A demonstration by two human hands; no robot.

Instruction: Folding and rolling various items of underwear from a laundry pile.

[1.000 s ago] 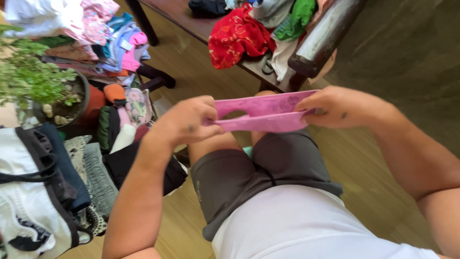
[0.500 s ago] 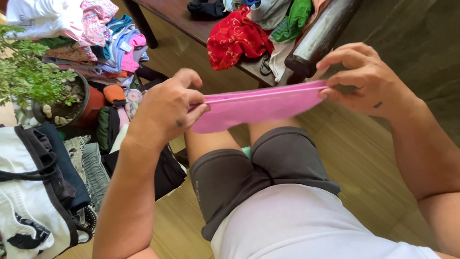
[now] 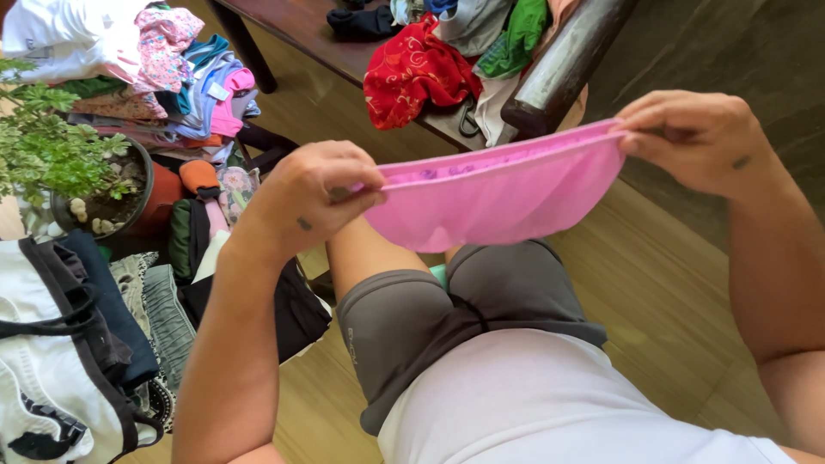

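A small pink garment (image 3: 498, 199) is stretched flat between both of my hands, above my knees. My left hand (image 3: 322, 193) pinches its left end with fingers closed over the waistband. My right hand (image 3: 692, 137) pinches the right end, held a little higher. The cloth hangs down in a curve between them. I am seated, with grey shorts (image 3: 468, 309) and a white shirt (image 3: 550, 404) showing below.
A dark wooden bench (image 3: 559, 60) ahead carries a red garment (image 3: 412, 73), a green one (image 3: 511, 39) and others. At the left lie piled folded clothes (image 3: 155, 69), a potted plant (image 3: 77, 163) and a white-and-black bag (image 3: 51, 361) on the wooden floor.
My hands have moved apart and the right one has risen, so the pink garment went from folded narrow to opened out and hanging wider.
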